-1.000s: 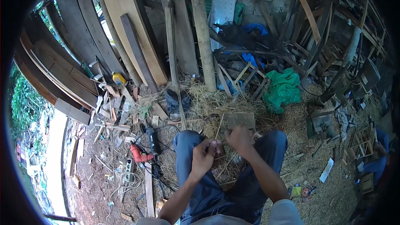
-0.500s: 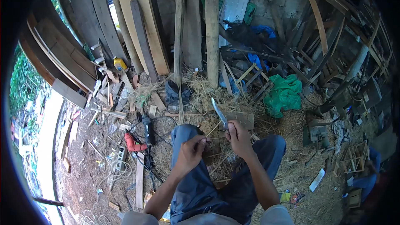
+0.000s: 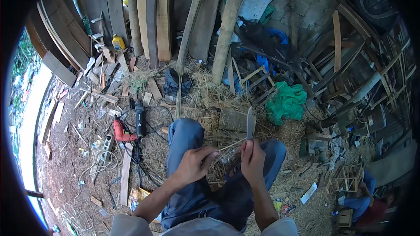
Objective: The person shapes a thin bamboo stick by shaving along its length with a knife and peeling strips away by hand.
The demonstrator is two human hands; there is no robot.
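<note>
In the head view, we look down past our two bare hands. Our left hand [image 3: 194, 164] is closed in a pinch, thumb against fingers, on one end of a thin pale strip [image 3: 231, 145]. The strip slants up and away from that grip towards our right hand [image 3: 253, 159], which is wrapped shut around a knife [image 3: 249, 124], hiding its handle, the blade pointing away from us. We cannot tell whether the strip touches the blade

Our left knee [image 3: 186, 130] rises just beyond the left grip, and our right knee [image 3: 274, 149] stands beside the right grip, so the legs cover part of the straw-strewn ground [image 3: 280, 194]. Just ahead of both grips lies a flat board [image 3: 234, 120]; farther ahead and right of the knife is a crumpled green plastic sheet [image 3: 286, 104]

Left of the left grip, past the knee, we see a black power tool [image 3: 140, 120], a red drill [image 3: 124, 136] and a socket strip [image 3: 106, 148] among cords. Well to the right of the right grip are a small wooden frame [image 3: 348, 179] and a seated person [image 3: 361, 201]
</note>
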